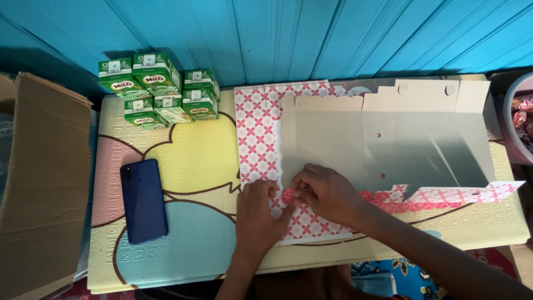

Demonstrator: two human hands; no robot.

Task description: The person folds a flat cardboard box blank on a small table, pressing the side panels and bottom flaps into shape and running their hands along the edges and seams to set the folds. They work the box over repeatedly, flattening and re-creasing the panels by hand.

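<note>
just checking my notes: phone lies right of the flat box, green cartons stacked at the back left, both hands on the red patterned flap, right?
Not quite. In the head view the phone lies left of the flat box, not right. The green cartons and both hands, left and right, on the flap are as stated.

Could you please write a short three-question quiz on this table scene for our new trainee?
1. True or false: the blue phone lies face down to the left of the flattened patterned box.
2. Where do the green drink cartons stand? A) far left corner of the mat B) on the flattened box C) beside the phone's near end
3. What do the left hand and the right hand meet on?

Key
1. True: its back and camera face up.
2. A
3. A small pink piece at the box's near edge. What it is cannot be told.
</note>
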